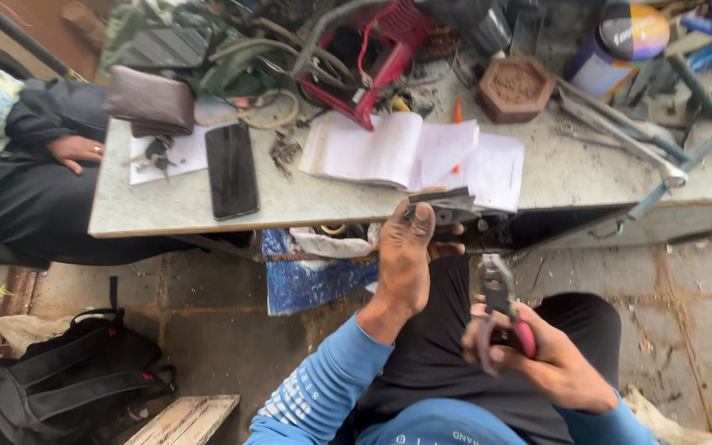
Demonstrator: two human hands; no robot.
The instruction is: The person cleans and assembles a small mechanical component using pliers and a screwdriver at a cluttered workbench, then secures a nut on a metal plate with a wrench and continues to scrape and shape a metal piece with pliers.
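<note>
My left hand (405,259) reaches up to the front edge of the grey worktable (554,169) and grips a small grey metal piece (445,206) there, thumb on top. My right hand (537,354) hangs lower, above my lap, closed around the pink handles of a pair of pliers (498,309) whose jaws point upward toward the metal piece. Both sleeves are blue and my trousers are black.
On the table lie an open notebook (397,148), a black phone (231,169), keys (156,154), a brown wallet (150,100), a red frame with wires (377,58), a hexagonal dish (515,86) and long wrenches (620,136). Another person in black sits at left (35,165). A black bag (67,379) lies on the floor.
</note>
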